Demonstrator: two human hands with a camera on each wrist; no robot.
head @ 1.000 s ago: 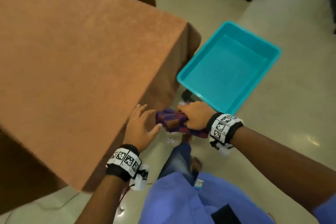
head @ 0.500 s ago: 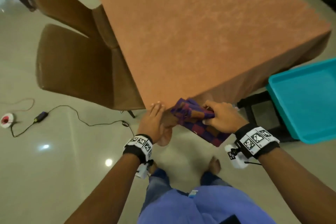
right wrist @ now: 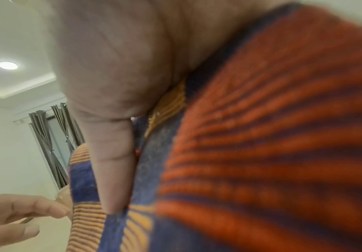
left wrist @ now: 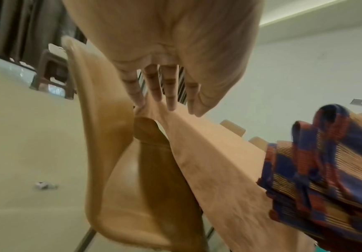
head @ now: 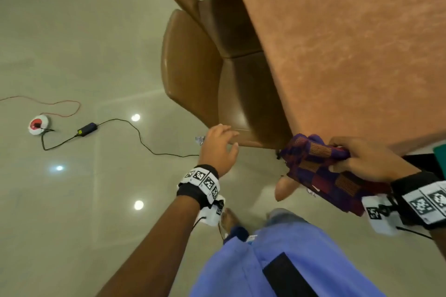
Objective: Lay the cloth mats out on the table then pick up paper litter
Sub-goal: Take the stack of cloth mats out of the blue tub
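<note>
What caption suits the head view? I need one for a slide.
Right hand grips bunched checked cloth mats at the table corner; left hand open beside a brown chair.

left hand (left wrist: 175, 51) spread, chair (left wrist: 115, 170), mats (left wrist: 326, 170)

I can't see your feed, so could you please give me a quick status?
Left hand open, empty. Right hand grips folded mats at table corner. Chair close by; paper scrap on floor.

Left hand (head: 218, 146) fingers (left wrist: 152, 83) spread — right hand (head: 364, 161) clenched.
</note>
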